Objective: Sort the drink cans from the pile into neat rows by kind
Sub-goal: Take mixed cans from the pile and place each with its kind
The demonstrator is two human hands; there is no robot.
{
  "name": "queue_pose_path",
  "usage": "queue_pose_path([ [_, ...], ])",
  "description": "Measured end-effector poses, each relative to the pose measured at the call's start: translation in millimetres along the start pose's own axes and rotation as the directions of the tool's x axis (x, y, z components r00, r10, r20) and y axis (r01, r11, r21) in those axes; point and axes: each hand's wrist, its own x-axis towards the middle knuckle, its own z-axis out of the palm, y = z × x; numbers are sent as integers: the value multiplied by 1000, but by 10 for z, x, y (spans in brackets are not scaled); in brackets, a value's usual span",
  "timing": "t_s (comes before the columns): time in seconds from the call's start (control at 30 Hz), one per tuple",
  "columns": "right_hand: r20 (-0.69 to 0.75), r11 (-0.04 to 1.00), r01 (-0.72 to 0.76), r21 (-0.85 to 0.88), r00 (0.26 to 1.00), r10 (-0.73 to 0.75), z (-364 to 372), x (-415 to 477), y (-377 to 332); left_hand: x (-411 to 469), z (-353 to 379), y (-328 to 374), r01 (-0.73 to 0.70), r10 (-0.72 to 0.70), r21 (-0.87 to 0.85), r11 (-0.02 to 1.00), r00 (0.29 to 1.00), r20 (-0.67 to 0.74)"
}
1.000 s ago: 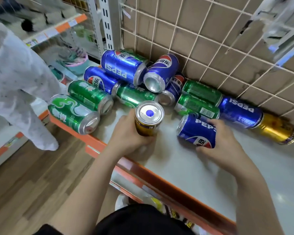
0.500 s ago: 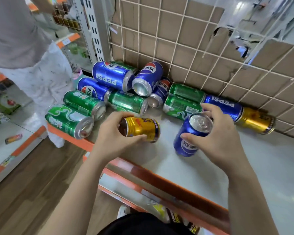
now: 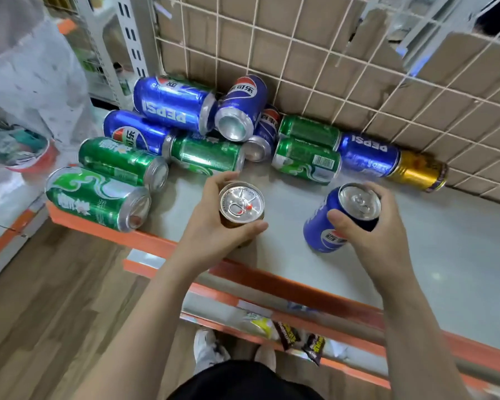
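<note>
Both lid-up: gold can [image 3: 241, 202], blue can [image 3: 324, 229]

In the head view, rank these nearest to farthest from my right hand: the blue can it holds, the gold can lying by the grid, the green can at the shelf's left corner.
1. Blue can, gripped in the right hand.
2. Lying gold can, at the back right.
3. Green can, far left front corner.

— What's on the shelf [image 3: 459, 269] before you?
— I see green cans [image 3: 98, 199] on their sides at its left edge, with blue cans [image 3: 168, 103] piled behind them. A gold can [image 3: 416, 171] lies along the back edge.
</note>
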Motion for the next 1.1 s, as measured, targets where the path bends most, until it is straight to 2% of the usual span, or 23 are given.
queue_pose_path([
  [0.1,-92,991,-8,131,996,20,68,-79,70,-5,-4,-16,-2,3,-38,999,1000,11],
  [0.2,-201,991,69,116,979,-45,47,-179,56,-19,54,51,-19,19,-7,1000,999,-41],
  [0.3,-272,988,85,126,961,-48,-134,-366,50,-79,178,192,-80,83,101,992,996,-25],
  [0.5,-353,984,177,-4,920,-167,-960,-1043,8,-501,732,678,-247,228,209,946,967,115],
  [0.63,-353,984,154,-90,919,-176,-1668,-1663,97,-969,1406,1046,-342,291,309,887,936,200],
  [0.8,-438,990,69,-126,891,-118,-2464,-2442,415,-1560,2366,1377,-452,362,205,868,859,361],
  [0.93,-509,995,4,-101,859,-55,-2997,-2954,635,-1965,3065,1580,-481,371,109,870,784,497],
  [1.1,-599,991,-91,-98,801,14,-3576,-3304,866,-2235,3734,1794,-548,366,79,833,652,664],
])
